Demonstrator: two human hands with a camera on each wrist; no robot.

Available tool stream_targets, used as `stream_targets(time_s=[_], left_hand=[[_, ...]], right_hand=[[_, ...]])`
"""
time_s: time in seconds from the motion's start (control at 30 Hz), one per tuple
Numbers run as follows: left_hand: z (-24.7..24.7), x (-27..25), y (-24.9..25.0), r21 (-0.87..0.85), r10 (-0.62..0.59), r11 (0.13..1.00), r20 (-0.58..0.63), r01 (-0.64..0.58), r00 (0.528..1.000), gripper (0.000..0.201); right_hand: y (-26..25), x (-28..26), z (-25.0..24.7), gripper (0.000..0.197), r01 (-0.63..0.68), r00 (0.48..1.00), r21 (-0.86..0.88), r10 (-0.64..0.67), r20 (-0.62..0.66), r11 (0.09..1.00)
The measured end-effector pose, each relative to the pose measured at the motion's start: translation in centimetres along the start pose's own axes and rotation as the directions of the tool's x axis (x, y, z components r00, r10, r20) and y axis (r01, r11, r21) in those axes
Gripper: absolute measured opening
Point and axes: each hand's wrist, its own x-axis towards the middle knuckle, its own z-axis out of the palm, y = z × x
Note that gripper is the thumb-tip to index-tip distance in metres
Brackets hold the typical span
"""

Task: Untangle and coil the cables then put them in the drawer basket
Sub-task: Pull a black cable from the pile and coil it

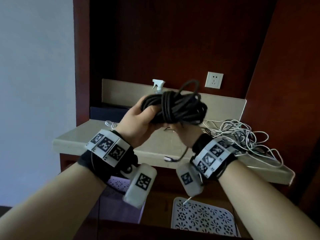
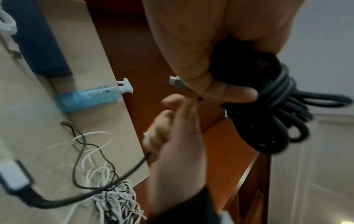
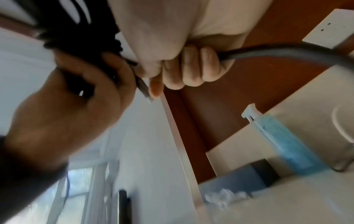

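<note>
A black cable wound into a thick coil (image 1: 178, 108) is held up in front of me above the counter. My left hand (image 1: 138, 122) grips the coil's left side, thumb across the strands (image 2: 272, 97). My right hand (image 1: 181, 134) sits under the coil, its fingers (image 3: 191, 71) curled round the cable's loose tail. That tail hangs down between my wrists and ends in a pale plug (image 1: 168, 159). A tangle of thin white and black cables (image 1: 242, 134) lies on the counter at the right. A white patterned basket (image 1: 202, 219) sits in the open drawer below.
A second, lavender-tinted basket (image 1: 119, 184) is under my left wrist. A blue spray bottle (image 1: 158, 85) and a dark blue box (image 1: 107, 112) stand at the counter's back. A wall socket (image 1: 213, 80) is on the wood panel. Cabinet walls close in on both sides.
</note>
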Motion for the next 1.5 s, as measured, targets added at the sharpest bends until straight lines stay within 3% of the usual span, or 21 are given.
stream_targets(time_s=[0.07, 0.1, 0.13, 0.2, 0.27, 0.33, 0.37, 0.43, 0.47, 0.57, 0.63, 0.73, 0.83, 0.9, 0.97, 1.1, 1.2, 1.3, 1.43, 1.5], left_hand=[[0.2, 0.8, 0.1, 0.023, 0.011, 1.0, -0.158, -0.008, 0.987, 0.029], [0.1, 1.4, 0.1, 0.048, 0.015, 0.999, -0.226, -0.004, 0.974, 0.032], [-0.1, 1.9, 0.0, 0.056, 0.013, 0.998, -0.29, 0.004, 0.957, 0.034], [-1.1, 2.9, -0.6, 0.069, -0.013, 0.997, -0.395, 0.044, 0.919, 0.036], [-2.3, 3.2, -1.4, 0.211, -0.029, 0.968, -0.448, 0.137, 0.894, 0.034], [-3.3, 2.9, -2.6, 0.469, 0.009, 0.86, -0.407, 0.201, 0.913, 0.027], [-3.5, 2.6, -3.1, 0.622, 0.041, 0.76, -0.334, 0.188, 0.942, 0.026], [-3.4, 2.0, -3.5, 0.829, 0.054, 0.553, -0.14, 0.088, 0.989, 0.032], [-3.3, 1.8, -3.5, 0.858, 0.036, 0.512, -0.071, 0.043, 0.997, 0.035], [-3.0, 1.4, -2.9, 0.837, -0.021, 0.548, 0.012, 0.002, 1.0, 0.037], [-2.8, 1.2, -2.7, 0.779, -0.074, 0.627, 0.04, 0.015, 0.996, 0.037], [-2.3, 0.9, -2.6, 0.599, -0.053, 0.8, 0.019, 0.031, 0.998, 0.04], [-2.1, 1.3, -2.4, 0.341, -0.032, 0.938, -0.098, 0.063, 0.995, 0.037], [-1.8, 1.4, -2.4, 0.2, -0.074, 0.975, -0.105, 0.094, 0.992, 0.033], [-1.4, 1.2, -2.7, 0.095, -0.106, 0.989, -0.073, 0.112, 0.992, 0.039], [-0.7, 1.1, -3.7, 0.037, -0.057, 0.997, -0.102, 0.061, 0.993, 0.082], [0.0, 1.0, -4.0, -0.027, -0.065, 0.998, -0.199, 0.061, 0.978, 0.066], [0.3, 0.8, -4.5, 0.062, -0.112, 0.99, -0.217, 0.128, 0.97, 0.048], [0.2, 0.4, -4.2, 0.064, -0.242, 0.967, -0.092, 0.248, 0.966, 0.053], [-0.1, 0.5, -3.8, 0.093, -0.23, 0.967, -0.062, 0.235, 0.971, 0.064]], right_hand=[[0.3, 0.0, 0.6, 0.022, 0.068, 0.994, -0.115, -0.058, 0.091, 0.991], [0.1, -0.4, 1.1, 0.021, 0.108, 0.988, -0.257, -0.075, 0.137, 0.96], [-0.2, -0.9, 1.6, 0.016, 0.141, 0.984, -0.429, -0.078, 0.161, 0.892], [-0.5, -1.1, 1.7, 0.012, 0.282, 0.955, -0.675, -0.269, 0.128, 0.681], [-1.4, -1.3, 1.0, 0.013, 0.368, 0.928, -0.74, -0.275, 0.252, 0.563], [-2.2, -1.4, 0.0, 0.011, 0.435, 0.896, -0.747, -0.322, 0.305, 0.503], [-2.7, -1.3, -0.7, 0.015, 0.466, 0.864, -0.776, -0.408, 0.296, 0.425], [-3.1, -0.2, -2.2, 0.014, 0.491, 0.827, -0.797, -0.474, 0.301, 0.351], [-3.1, 0.3, -2.8, 0.02, 0.505, 0.82, -0.788, -0.479, 0.312, 0.352], [-3.6, 0.6, -4.7, 0.031, 0.538, 0.822, -0.715, -0.465, 0.328, 0.447], [-3.6, 0.8, -5.4, 0.028, 0.477, 0.873, -0.694, -0.379, 0.307, 0.54], [-2.4, 0.8, -5.1, 0.045, 0.259, 0.965, -0.592, -0.18, 0.19, 0.763], [-1.0, 0.4, -3.8, 0.046, 0.15, 0.984, -0.409, -0.096, 0.15, 0.9], [-0.6, 0.2, -3.0, 0.046, 0.072, 0.992, -0.299, -0.038, 0.117, 0.952], [-0.6, 0.3, -2.7, 0.046, -0.001, 0.999, -0.197, 0.012, 0.053, 0.98], [-0.8, 0.7, -2.4, 0.044, -0.075, 0.996, -0.088, 0.069, -0.062, 0.993], [-0.8, 0.7, -2.2, 0.046, -0.097, 0.99, -0.012, 0.095, -0.101, 0.995], [-0.3, 0.6, -2.0, 0.049, -0.115, 0.982, -0.019, 0.111, -0.155, 0.993], [-0.3, 0.1, -2.0, 0.043, -0.098, 0.981, -0.133, 0.073, -0.181, 0.986], [-0.5, 0.0, -2.1, 0.039, -0.052, 0.985, -0.188, 0.019, -0.174, 0.981]])
